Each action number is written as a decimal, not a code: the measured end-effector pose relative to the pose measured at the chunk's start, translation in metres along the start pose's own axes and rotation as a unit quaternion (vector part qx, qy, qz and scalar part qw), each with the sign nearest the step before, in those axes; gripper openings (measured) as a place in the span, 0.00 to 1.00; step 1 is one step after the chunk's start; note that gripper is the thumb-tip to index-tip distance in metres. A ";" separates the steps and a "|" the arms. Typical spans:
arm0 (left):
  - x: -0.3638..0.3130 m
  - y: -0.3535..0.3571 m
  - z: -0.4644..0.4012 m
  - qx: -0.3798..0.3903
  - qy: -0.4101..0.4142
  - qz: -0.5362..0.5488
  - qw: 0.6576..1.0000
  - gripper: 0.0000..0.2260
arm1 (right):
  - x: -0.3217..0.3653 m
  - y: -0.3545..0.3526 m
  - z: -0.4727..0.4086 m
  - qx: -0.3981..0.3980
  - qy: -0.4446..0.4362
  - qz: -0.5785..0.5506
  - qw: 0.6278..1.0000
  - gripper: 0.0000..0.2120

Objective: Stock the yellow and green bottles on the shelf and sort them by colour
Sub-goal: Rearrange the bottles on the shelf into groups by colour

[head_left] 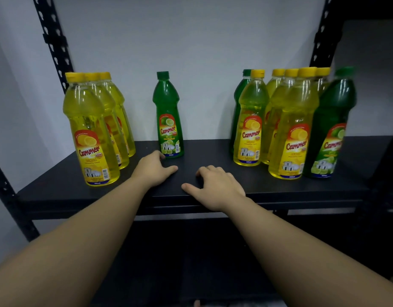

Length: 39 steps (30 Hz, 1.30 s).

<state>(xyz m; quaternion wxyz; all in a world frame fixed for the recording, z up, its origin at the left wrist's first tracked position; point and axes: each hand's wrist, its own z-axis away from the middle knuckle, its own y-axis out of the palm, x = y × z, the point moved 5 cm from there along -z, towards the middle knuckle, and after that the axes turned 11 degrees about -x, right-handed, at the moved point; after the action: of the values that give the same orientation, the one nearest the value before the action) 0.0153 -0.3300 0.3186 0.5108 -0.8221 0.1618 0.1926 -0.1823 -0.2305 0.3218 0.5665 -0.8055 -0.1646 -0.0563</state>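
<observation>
Fingers [210, 170] loosely curled on matte shelf [279, 185] — glossy bottles [253, 120] upright.

Three yellow lemon dish-liquid bottles [91, 138] in a row at left, one green lime bottle [168, 120] alone mid-shelf, five yellow bottles [292, 129] clustered at right, two green bottles [333, 127] among them, one black shelf [213, 156], two hands.

Plain pale grey-white wall [191, 41] behind the rack, evenly lit, dimmer toward the left edge. Black perforated metal uprights [52, 41] slant up at left and right [324, 36], carrying a matte dark grey metal shelf board [213, 151]. Below its front lip [80, 209] the space is dark, detail unreadable.
</observation>
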 end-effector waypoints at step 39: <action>-0.022 -0.013 0.057 0.065 0.089 0.036 0.993 0.21 | -0.262 -0.124 0.069 -0.311 0.274 -0.239 0.878 0.40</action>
<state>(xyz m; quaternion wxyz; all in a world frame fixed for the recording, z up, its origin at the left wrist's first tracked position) -0.0067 -0.2717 0.3166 0.5397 -0.7945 0.2484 0.1255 -0.4758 -0.1812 0.3355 0.2784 -0.8287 -0.1641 -0.4569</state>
